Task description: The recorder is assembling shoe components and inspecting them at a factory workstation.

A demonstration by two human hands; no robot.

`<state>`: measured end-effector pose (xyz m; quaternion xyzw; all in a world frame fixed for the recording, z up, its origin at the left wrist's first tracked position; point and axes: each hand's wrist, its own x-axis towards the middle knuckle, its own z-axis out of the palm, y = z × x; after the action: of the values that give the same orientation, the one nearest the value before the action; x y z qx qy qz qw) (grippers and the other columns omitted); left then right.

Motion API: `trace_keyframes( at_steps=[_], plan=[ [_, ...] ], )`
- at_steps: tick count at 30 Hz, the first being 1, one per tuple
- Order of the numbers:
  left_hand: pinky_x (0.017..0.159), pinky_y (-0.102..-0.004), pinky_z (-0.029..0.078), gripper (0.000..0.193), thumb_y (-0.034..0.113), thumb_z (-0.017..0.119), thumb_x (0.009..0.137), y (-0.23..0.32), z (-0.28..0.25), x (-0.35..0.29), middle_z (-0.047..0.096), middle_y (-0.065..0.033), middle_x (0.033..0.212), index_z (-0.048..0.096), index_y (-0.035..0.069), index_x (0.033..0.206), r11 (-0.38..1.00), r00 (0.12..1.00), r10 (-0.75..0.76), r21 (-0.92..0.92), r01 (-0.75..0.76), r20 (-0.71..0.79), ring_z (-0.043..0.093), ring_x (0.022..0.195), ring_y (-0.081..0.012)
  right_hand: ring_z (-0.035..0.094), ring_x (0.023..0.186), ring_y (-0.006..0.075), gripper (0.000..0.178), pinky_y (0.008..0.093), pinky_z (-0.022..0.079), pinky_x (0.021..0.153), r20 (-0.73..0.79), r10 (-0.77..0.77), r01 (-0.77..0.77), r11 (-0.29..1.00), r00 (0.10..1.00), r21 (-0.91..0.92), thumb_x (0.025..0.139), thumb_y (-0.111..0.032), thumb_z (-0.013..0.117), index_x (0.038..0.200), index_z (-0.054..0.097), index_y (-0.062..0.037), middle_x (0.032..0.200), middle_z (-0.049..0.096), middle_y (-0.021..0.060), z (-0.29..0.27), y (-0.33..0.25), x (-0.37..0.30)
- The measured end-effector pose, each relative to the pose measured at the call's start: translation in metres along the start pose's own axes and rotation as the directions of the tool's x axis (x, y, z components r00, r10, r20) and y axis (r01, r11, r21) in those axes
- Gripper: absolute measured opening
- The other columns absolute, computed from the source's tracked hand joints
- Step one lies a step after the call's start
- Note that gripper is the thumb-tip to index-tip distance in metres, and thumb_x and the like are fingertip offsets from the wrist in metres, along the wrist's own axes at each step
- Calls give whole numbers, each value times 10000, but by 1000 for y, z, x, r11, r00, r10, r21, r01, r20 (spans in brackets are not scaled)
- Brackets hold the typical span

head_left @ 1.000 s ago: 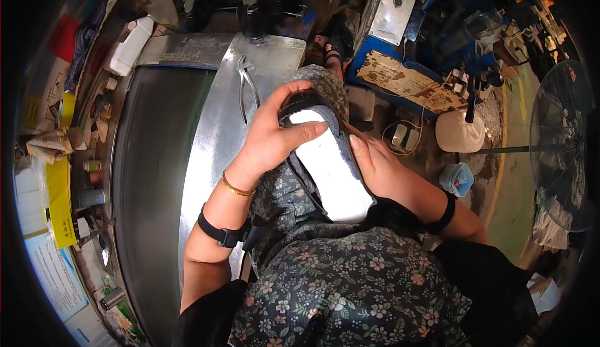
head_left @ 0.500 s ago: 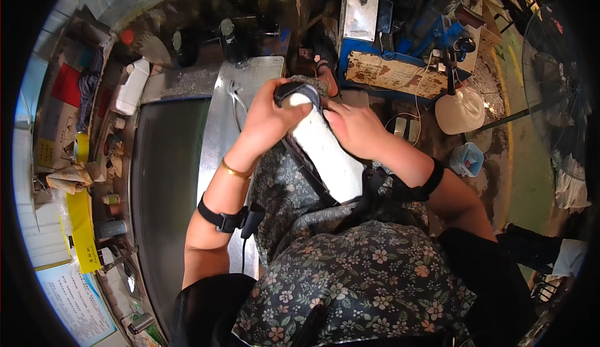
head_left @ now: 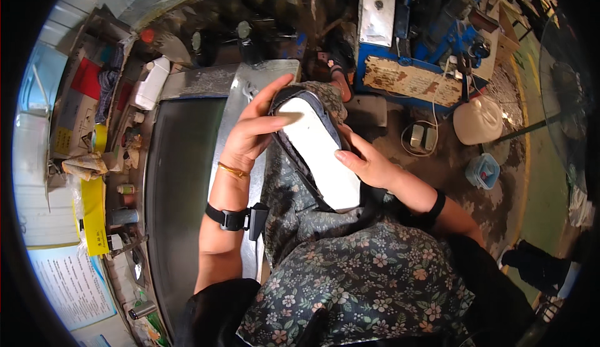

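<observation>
A dark shoe upper (head_left: 326, 124) sits around a white shoe last (head_left: 322, 153), held sole side up over my lap with its wider end away from me. My right hand (head_left: 369, 162) grips its right side, the thumb at the edge of the white sole face and the fingers partly hidden along the side. At the far left end is my left hand (head_left: 250, 131), its fingers stretched apart. The left thumb reaches over the rim of the upper toward the white face; whether it presses there I cannot tell.
A dark conveyor-like belt (head_left: 184, 184) with a metal edge (head_left: 234, 90) runs on my left, beside a cluttered shelf (head_left: 128, 191). Ahead to the right stands a blue machine (head_left: 406, 84). A white jug (head_left: 477, 120) and a small blue basket (head_left: 482, 170) are on the floor.
My left hand has loosened, its fingers spreading away from the far end of the shoe. My right hand has slid nearer along the right side. The view has shifted slightly.
</observation>
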<state>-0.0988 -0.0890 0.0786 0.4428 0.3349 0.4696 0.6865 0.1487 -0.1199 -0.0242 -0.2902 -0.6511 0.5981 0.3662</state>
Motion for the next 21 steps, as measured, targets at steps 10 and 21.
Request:
trace_keyframes(
  at_steps=[10,21],
  plan=[
    [712,-392,549,473,329,382,1043,-34,32,-16,702,-199,836,686,0,891,264,696,423,814,518,-580,690,751,-324,562,1191,369,724,402,428,1004,1,75,-73,976,997,-205,1036,-277,472,1508,55,79,1312,524,291,30,-45,31],
    [583,-533,521,384,360,419,1019,-34,15,-31,650,-242,677,529,-4,964,53,848,293,893,447,-442,653,620,-420,452,1328,412,680,413,374,1071,-108,-123,107,983,987,-147,1016,-194,508,1509,115,62,1427,401,328,61,-27,27]
  ],
)
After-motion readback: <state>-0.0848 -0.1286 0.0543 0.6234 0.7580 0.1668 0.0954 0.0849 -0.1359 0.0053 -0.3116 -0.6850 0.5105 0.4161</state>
